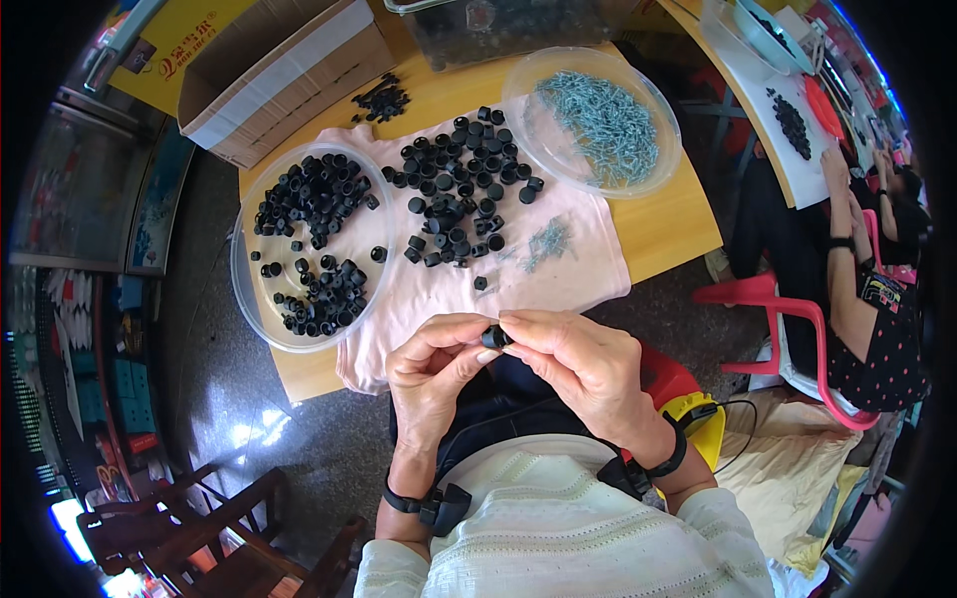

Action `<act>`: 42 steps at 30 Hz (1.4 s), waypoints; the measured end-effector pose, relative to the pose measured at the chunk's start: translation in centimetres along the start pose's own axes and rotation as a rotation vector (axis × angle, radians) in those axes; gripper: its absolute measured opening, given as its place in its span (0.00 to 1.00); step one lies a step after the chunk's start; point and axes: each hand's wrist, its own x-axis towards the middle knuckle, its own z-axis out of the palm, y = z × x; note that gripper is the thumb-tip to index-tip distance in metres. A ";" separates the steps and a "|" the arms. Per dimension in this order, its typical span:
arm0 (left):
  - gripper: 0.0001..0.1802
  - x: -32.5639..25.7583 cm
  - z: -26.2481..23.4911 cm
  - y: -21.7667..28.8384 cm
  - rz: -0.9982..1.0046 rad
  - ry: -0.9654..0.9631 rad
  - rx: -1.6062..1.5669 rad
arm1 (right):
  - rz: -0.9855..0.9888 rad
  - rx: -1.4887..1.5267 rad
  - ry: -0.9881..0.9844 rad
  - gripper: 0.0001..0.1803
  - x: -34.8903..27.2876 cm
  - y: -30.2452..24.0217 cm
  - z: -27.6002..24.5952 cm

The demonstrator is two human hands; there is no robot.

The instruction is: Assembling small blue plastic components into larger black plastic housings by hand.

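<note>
Between my fingertips, just in front of the table's near edge, is a small round black plastic part (494,337). My left hand (436,364) pinches it from the left, and my right hand (578,364) grips its other side. Beyond them a pink cloth (399,344) covers part of the table, with many loose black caps (464,184) heaped on it. One black piece (480,283) lies apart, close to my hands. A little pile of thin silvery screws (547,244) rests on the cloth to the right.
A clear round tray (239,261) at the left holds black parts; another tray (670,171) at the far right holds many screws. A cardboard box (299,85) and a clear bin (498,40) stand at the back. Another person sits by a red chair (763,291) at right.
</note>
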 end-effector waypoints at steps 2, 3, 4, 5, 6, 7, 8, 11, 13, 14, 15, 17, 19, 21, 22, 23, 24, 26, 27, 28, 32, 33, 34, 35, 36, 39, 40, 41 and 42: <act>0.14 0.0 0.0 0.1 -0.024 0.000 0.006 | -0.010 -0.017 -0.003 0.14 -0.1 0.0 0.0; 0.13 0.0 0.0 0.1 -0.048 -0.001 0.013 | -0.010 -0.018 -0.003 0.14 -0.1 0.1 -0.1; 0.13 0.0 0.0 0.1 -0.048 0.001 0.014 | -0.019 -0.018 -0.004 0.15 -0.2 0.2 -0.1; 0.13 0.0 0.0 0.1 -0.055 -0.010 0.014 | -0.029 -0.017 -0.004 0.16 -0.3 0.3 -0.1; 0.13 0.0 -0.1 0.0 -0.061 -0.020 0.015 | -0.028 -0.016 -0.005 0.16 -0.4 0.3 -0.1; 0.13 0.0 -0.1 -0.1 -0.062 -0.020 0.015 | -0.008 0.015 -0.012 0.16 -0.4 0.5 -0.1; 0.12 0.1 -0.1 -0.1 -0.082 -0.032 -0.032 | 0.011 0.046 -0.018 0.16 -0.5 0.6 -0.2; 0.11 0.2 0.0 -0.5 -0.112 -0.047 -0.120 | 0.054 0.135 -0.023 0.15 -0.2 0.9 -0.1; 0.10 0.3 0.1 -0.5 -0.122 -0.049 -0.161 | 0.026 0.091 -0.017 0.16 -0.3 0.8 0.0; 0.10 0.2 0.3 -0.6 -0.145 -0.033 -0.186 | -0.001 0.048 -0.010 0.17 -0.3 0.8 0.0; 0.09 0.2 0.4 -0.5 -0.168 -0.017 -0.211 | -0.002 0.048 -0.012 0.17 -0.3 0.8 0.1; 0.09 0.2 0.4 -0.4 -0.187 0.002 -0.238 | -0.020 -0.015 -0.015 0.21 -0.4 0.8 0.2; 0.09 0.1 0.6 -0.3 -0.207 0.021 -0.265 | -0.032 -0.025 -0.011 0.22 -0.4 0.9 0.2; 0.08 0.2 0.8 -0.2 -0.253 0.053 -0.231 | -0.044 -0.035 -0.007 0.23 -0.4 1.0 0.3; 0.08 0.2 0.8 -0.1 -0.253 0.053 -0.231 | -0.042 -0.049 -0.009 0.23 -0.4 1.1 0.3; 0.08 0.2 0.8 -0.1 -0.286 0.053 -0.257 | -0.041 -0.063 -0.011 0.23 -0.3 1.2 0.3; 0.08 0.1 0.8 -0.1 -0.320 0.053 -0.283 | -0.041 -0.063 -0.011 0.23 -0.3 1.3 0.2; 0.08 0.0 0.9 -0.2 -0.323 0.061 -0.299 | -0.071 -0.091 -0.010 0.22 -0.2 1.5 0.3; 0.08 0.0 0.9 -0.2 -0.328 0.069 -0.315 | -0.071 -0.090 -0.012 0.22 -0.2 1.6 0.4; 0.08 -0.1 0.9 -0.4 -0.328 0.070 -0.315 | -0.075 -0.092 -0.005 0.22 -0.3 1.8 0.5; 0.08 -0.3 1.2 -0.8 -0.305 0.086 -0.335 | -0.118 -0.146 0.011 0.21 -0.2 1.8 0.6; 0.08 -0.4 1.3 -0.9 -0.302 0.090 -0.352 | -0.116 -0.146 0.009 0.21 -0.3 1.9 0.7; 0.08 -0.4 1.4 -1.0 -0.303 0.090 -0.352 | -0.144 -0.179 0.031 0.21 -0.3 1.9 0.7; 0.08 -0.4 1.5 -0.9 -0.297 0.095 -0.335 | -0.173 -0.212 0.053 0.21 -0.4 1.9 0.7; 0.08 -0.3 1.7 -0.9 -0.291 0.098 -0.317 | -0.172 -0.213 0.052 0.21 -0.4 2.0 0.8; 0.09 0.3 1.8 -0.7 -0.287 0.091 -0.315 | -0.192 -0.234 0.085 0.20 -0.1 2.3 1.0; 0.09 0.6 1.8 -0.8 -0.289 0.089 -0.319 | -0.191 -0.238 0.084 0.20 0.2 2.4 0.9; 0.09 0.9 1.6 -0.9 -0.273 0.105 -0.273 | -0.102 -0.165 0.040 0.20 0.7 2.5 0.8; 0.10 1.4 1.4 -0.9 -0.256 0.120 -0.228 | -0.014 -0.092 -0.002 0.20 1.3 2.7 0.7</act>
